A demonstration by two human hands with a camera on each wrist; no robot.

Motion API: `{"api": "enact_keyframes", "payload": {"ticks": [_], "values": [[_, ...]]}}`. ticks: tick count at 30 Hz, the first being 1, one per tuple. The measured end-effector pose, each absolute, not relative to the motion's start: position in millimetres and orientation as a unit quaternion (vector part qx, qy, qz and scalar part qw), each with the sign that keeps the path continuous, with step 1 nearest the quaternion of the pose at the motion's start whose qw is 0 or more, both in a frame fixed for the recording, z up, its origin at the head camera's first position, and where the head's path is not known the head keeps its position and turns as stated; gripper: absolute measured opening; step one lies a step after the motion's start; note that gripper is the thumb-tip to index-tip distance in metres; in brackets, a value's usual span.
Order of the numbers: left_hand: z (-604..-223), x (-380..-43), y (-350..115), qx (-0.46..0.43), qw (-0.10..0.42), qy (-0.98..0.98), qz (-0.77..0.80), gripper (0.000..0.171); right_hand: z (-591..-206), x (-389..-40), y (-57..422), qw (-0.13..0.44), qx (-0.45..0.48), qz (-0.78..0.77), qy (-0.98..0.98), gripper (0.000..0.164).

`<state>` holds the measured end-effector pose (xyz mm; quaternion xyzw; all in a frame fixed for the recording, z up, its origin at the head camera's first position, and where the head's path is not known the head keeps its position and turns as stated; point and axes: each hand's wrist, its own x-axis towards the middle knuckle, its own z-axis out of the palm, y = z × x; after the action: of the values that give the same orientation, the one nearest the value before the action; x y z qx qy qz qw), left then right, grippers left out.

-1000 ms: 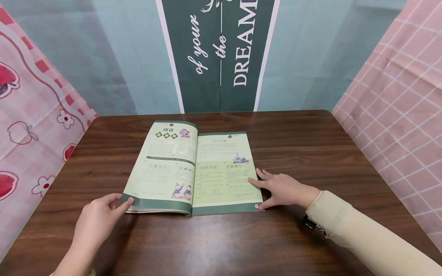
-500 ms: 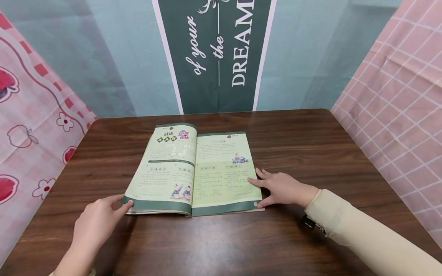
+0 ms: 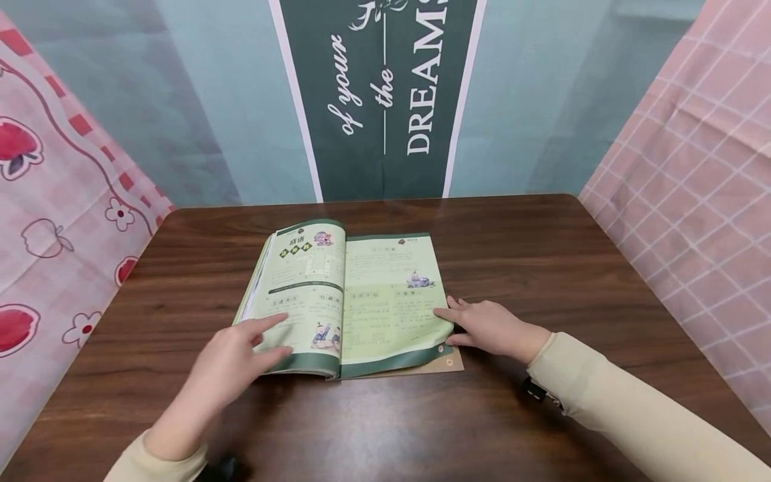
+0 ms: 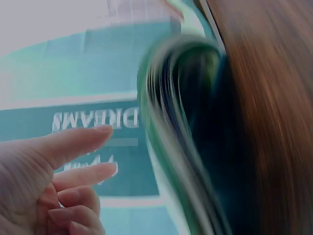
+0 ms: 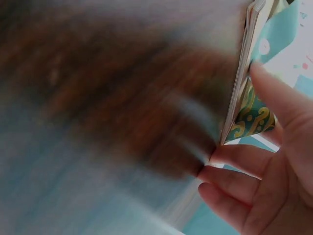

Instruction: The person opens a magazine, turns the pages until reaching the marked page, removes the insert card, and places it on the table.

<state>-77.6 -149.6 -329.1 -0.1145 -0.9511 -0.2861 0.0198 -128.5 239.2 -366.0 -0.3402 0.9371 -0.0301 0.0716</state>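
Note:
An open book [image 3: 385, 314] with green-banded pages lies on the brown table. My left hand [image 3: 231, 355] is over the lower part of its left page, thumb and index finger stretched out and apart. In the left wrist view those two fingers of the left hand [image 4: 63, 176] stand clear of the blurred, curved leaves. At the book's lower right edge, my right hand [image 3: 490, 328] pinches the corner of the right page, which bends upward. Under it shows a tan page corner [image 3: 448, 363]. The right wrist view has the thumb of the right hand [image 5: 274, 161] against the curled leaf.
The wooden table [image 3: 572, 268] extends around the book. Behind it hangs a blue cloth [image 3: 530, 100] with a dark green lettered band. A pink fruit-printed cloth [image 3: 54, 201] hangs on the left, a pink checked cloth [image 3: 693, 167] on the right.
My left hand has let go of the left page's lower corner and moved right, over that page. The right page's lower corner has curled up at my right hand, baring the tan page.

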Motion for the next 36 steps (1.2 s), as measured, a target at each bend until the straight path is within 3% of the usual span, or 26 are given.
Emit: {"api": "enact_keyframes", "payload": {"ticks": [5, 14, 22, 27, 30, 36], "values": [[-334, -83, -107, -0.167, 0.009, -0.915, -0.367, 0.048, -367, -130, 238, 0.050, -0.337, -0.021, 0.940, 0.034], [-346, -97, -29, -0.225, 0.016, -0.868, -0.443, 0.029, -366, -136, 240, 0.026, -0.324, -0.051, 0.944, 0.014], [-352, -109, 21, -0.230, 0.014, -0.861, -0.453, 0.029, -366, -137, 236, 0.022, -0.314, -0.059, 0.947, 0.010], [-359, -114, 34, -0.218, 0.011, -0.861, -0.459, 0.019, -367, -136, 233, 0.007, -0.307, -0.050, 0.950, 0.008], [-360, -116, 35, -0.214, 0.019, -0.866, -0.452, 0.013, -367, -137, 231, 0.015, -0.301, -0.055, 0.952, 0.018], [-355, -120, 19, -0.192, 0.051, -0.871, -0.449, 0.010, -364, -140, 235, 0.091, -0.259, -0.092, 0.957, 0.075]]}}
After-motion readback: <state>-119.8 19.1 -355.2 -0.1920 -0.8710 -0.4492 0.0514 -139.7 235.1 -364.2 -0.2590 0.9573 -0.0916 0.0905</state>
